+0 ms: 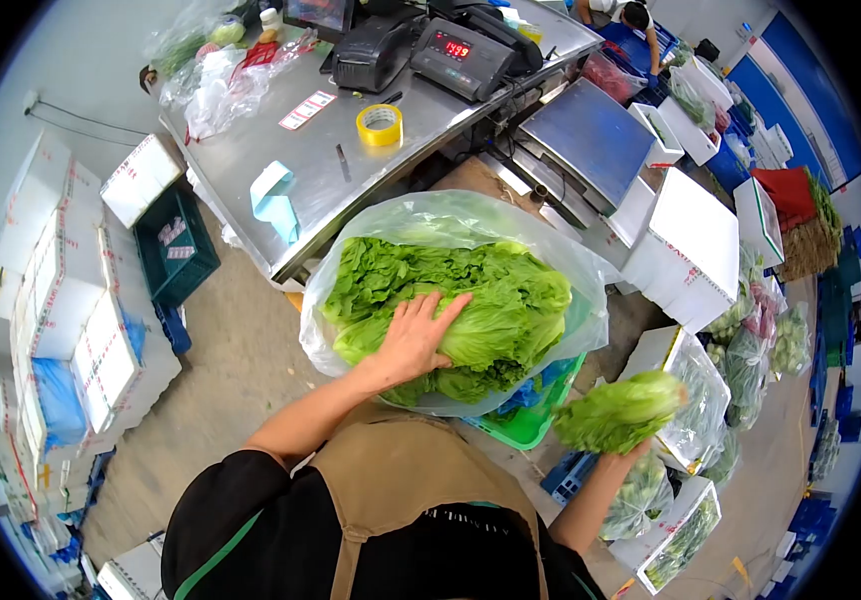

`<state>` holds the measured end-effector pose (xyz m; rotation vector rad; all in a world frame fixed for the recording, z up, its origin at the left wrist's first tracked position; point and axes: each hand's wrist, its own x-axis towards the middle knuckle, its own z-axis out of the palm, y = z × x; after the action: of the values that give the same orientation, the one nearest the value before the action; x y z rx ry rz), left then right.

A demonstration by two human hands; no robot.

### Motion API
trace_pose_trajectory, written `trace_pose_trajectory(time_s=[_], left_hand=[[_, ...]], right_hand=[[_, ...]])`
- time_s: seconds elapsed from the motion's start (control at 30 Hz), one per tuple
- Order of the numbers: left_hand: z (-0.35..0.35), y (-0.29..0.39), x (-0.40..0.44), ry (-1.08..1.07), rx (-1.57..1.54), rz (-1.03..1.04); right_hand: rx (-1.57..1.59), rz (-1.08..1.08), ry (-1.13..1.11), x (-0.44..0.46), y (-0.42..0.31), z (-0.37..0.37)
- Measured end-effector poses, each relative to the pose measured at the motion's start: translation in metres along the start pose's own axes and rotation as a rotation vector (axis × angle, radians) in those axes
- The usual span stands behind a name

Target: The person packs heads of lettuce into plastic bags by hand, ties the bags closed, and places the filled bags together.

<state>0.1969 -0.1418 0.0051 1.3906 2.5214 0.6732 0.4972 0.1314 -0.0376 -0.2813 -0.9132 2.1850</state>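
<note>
Green leafy lettuce (511,310) fills a large clear plastic bag (431,212) in front of my body. My left hand (416,337) lies on top of this lettuce with its fingers spread. To the right of the bag, my right hand (631,452) holds up a separate head of lettuce (619,412); its fingers are mostly hidden behind the leaves. Under the bag's lower right side shows a green crate (531,432) with blue plastic in it.
A metal table (241,150) ahead carries yellow tape (380,125), a scale display (461,55) and plastic bags. A weighing platform (591,140) stands right of it. White foam boxes (686,250) are at the right, more stacked at the left. Another person (636,18) bends at the top right.
</note>
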Motion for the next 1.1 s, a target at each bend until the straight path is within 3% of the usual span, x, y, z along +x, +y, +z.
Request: trace_pose_trajectory(time_s=[0.07,0.13,0.27,0.5,0.57,0.63,0.77,0.8,0.87,0.93,0.97,1.03,1.1], left_hand=[[-0.001,0.0,0.003,-0.043,-0.038,-0.013],[-0.012,0.004,0.007,-0.098,-0.055,-0.027],[-0.017,0.002,0.005,-0.007,-0.096,0.045],[-0.058,0.012,0.008,0.227,-0.003,0.016],[-0.035,-0.011,0.019,0.175,0.042,-0.038],[0.004,-0.046,0.031,0.079,0.081,-0.099],[-0.007,-0.057,0.047,-0.057,-0.001,-0.142],[-0.011,-0.053,0.046,-0.078,0.011,-0.146],[-0.012,-0.057,0.044,0.018,0.004,-0.068],[-0.007,-0.055,0.044,0.12,-0.034,0.058],[-0.011,-0.053,0.043,0.19,-0.059,0.116],[-0.038,-0.035,0.044,0.147,-0.159,0.063],[-0.057,-0.041,0.046,0.059,-0.547,0.014]], right_hand=[[-0.072,0.075,0.268,-0.035,0.002,-0.015],[-0.174,0.132,0.318,-0.063,0.004,-0.025],[-0.368,0.303,0.343,-0.144,0.014,-0.079],[-0.051,0.525,0.617,-0.273,0.031,-0.094],[0.009,0.581,0.657,-0.304,0.041,-0.1],[-0.006,0.552,0.71,-0.34,0.058,-0.121],[0.111,0.594,0.824,-0.378,0.081,-0.14],[0.013,0.588,0.787,-0.38,0.081,-0.143],[-0.166,0.526,0.782,-0.364,0.075,-0.107],[-0.015,0.611,0.904,-0.389,0.085,-0.137],[0.006,0.556,0.868,-0.367,0.072,-0.1],[-0.075,0.368,0.97,-0.389,0.078,-0.096],[-0.053,0.176,1.17,-0.385,0.07,-0.036]])
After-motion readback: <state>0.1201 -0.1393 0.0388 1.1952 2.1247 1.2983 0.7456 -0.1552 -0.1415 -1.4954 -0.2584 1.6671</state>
